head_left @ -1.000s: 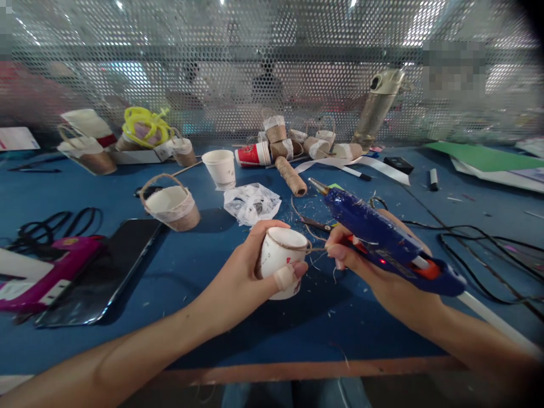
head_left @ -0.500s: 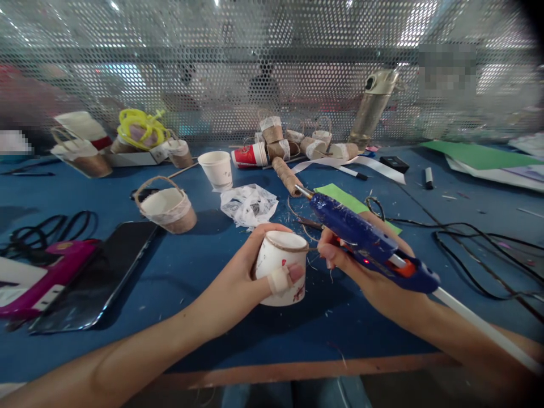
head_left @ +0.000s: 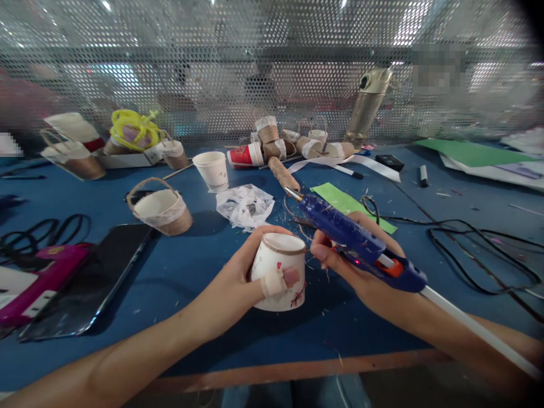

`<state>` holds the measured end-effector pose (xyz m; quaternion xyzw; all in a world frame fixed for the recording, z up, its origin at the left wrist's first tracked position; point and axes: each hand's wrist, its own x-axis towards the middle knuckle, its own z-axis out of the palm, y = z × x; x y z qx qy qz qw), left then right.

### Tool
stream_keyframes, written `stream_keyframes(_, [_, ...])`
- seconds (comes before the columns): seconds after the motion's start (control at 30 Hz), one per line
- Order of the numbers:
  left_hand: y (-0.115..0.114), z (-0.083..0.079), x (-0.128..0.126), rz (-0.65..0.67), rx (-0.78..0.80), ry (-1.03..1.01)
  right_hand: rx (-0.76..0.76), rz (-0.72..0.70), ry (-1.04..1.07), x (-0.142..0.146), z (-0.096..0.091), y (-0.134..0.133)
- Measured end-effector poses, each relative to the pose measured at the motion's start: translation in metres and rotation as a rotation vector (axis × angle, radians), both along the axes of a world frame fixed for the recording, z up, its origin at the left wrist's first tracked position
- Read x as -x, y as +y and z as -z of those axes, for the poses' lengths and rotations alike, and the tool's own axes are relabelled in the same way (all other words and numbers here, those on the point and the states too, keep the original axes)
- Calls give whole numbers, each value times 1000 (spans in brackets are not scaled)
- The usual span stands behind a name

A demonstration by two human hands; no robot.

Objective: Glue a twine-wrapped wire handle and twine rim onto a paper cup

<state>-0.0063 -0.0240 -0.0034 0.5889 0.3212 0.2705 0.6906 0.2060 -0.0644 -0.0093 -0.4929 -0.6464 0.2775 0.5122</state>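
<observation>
My left hand (head_left: 238,286) is wrapped round a white paper cup (head_left: 278,271) held upside down, with brown twine wound round its upper rim. A plaster covers one fingertip. My right hand (head_left: 361,263) grips a blue hot glue gun (head_left: 352,238) with an orange trigger; its metal nozzle points up and left, away from the cup. The right fingertips pinch the twine end right beside the cup's rim. A white glue stick (head_left: 476,328) juts from the gun's back.
On the blue table (head_left: 191,266) lie a twine-wrapped cup basket (head_left: 159,208), a white cup (head_left: 211,169), crumpled plastic (head_left: 245,205), a twine spool (head_left: 283,173), more wrapped cups, a bottle (head_left: 368,105), a phone (head_left: 96,277), black cables (head_left: 467,243) and green paper (head_left: 348,203). Perforated mesh stands behind.
Both hands, the cup and the glue gun have shifted slightly left and lower in view. The cup has turned a little in my left hand; the grips are unchanged.
</observation>
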Motion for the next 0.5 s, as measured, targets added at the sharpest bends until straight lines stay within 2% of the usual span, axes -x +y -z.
stream_keyframes(0.5, [-2, -3, -1, 21, 34, -39, 21, -35, 28, 0, 0, 1])
